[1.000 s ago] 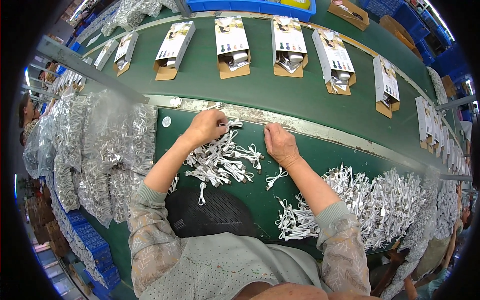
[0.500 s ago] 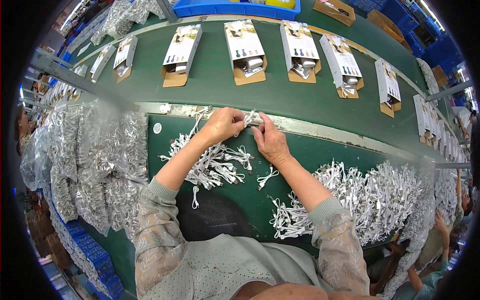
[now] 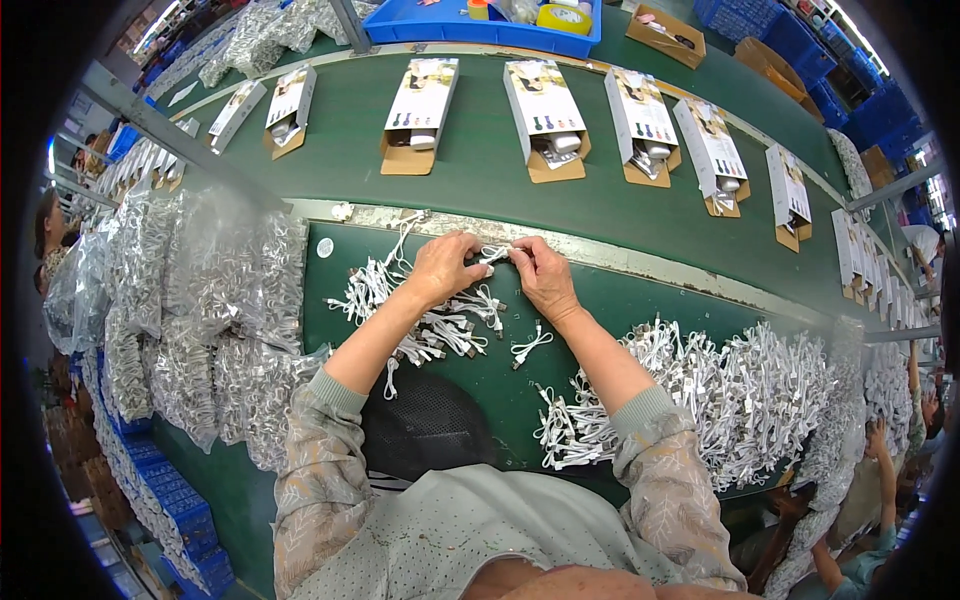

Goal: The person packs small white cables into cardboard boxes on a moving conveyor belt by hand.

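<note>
Between my two hands, just on the near side of the pale metal rail, is a small bundled white cable [image 3: 494,255]. My left hand [image 3: 445,266] pinches its left end. The fingertips of my right hand [image 3: 546,278] are closed at its right end. A loose pile of white cables [image 3: 440,335] lies under and beside my left forearm. One single tied cable [image 3: 531,346] rests apart on the green table below my right hand. A much bigger heap of white cables [image 3: 740,400] spreads to the right of my right forearm.
Beyond the rail [image 3: 640,262], opened white boxes [image 3: 545,105] with white devices inside line a green conveyor belt [image 3: 340,150]. Clear bags of cables [image 3: 215,330] are stacked at left. A blue tray [image 3: 480,35] stands at the far side. A black mesh chair back [image 3: 425,425] sits near me.
The boxes on the belt have shifted to the right. My hands have come slightly down from the rail, and the cable between them now shows stretched from one hand to the other.
</note>
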